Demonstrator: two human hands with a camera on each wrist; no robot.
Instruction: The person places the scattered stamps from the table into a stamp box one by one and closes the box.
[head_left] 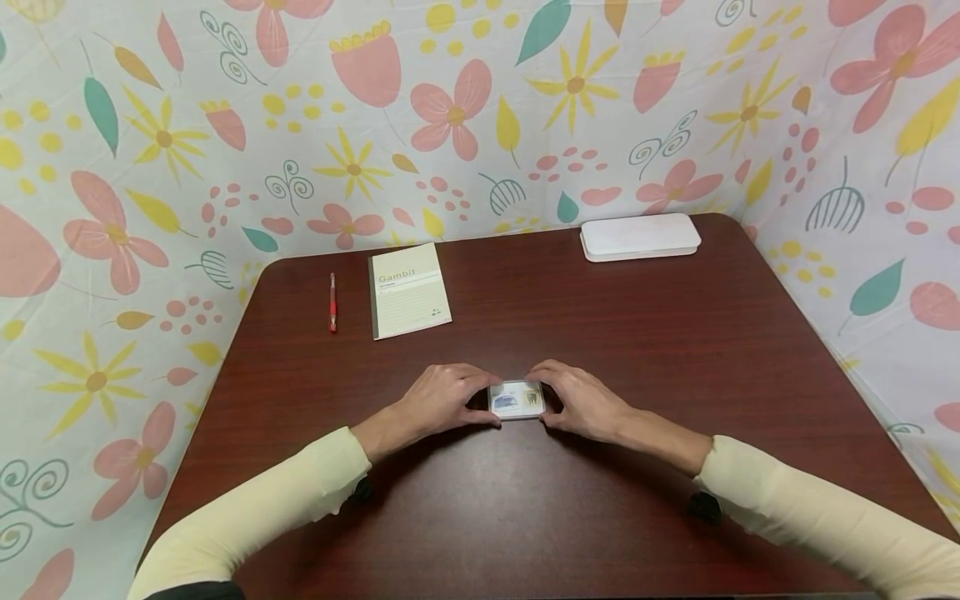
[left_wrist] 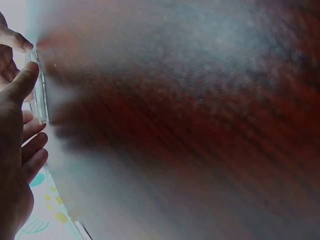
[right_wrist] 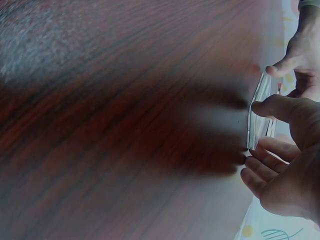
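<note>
A small flat rectangular case (head_left: 517, 400) with clear edges lies at the middle of the table, its white top printed with a blue patch and a small dark picture. My left hand (head_left: 447, 398) grips its left end, thumb at the near corner and fingers at the far one. From the other side my right hand (head_left: 588, 403) holds the right end the same way. In the left wrist view the case (left_wrist: 42, 95) shows edge-on, close over the tabletop, beside the left thumb (left_wrist: 26, 82). The right wrist view also catches the case (right_wrist: 255, 117) from its edge, between both hands.
A dark red-brown table (head_left: 480, 517) spreads under both arms. Beyond the left hand lie a cream notebook (head_left: 411, 292) and a red pen (head_left: 333, 304). At the back right rests a white oblong case (head_left: 640, 237). Flower-patterned cloth (head_left: 480, 117) hangs around the table.
</note>
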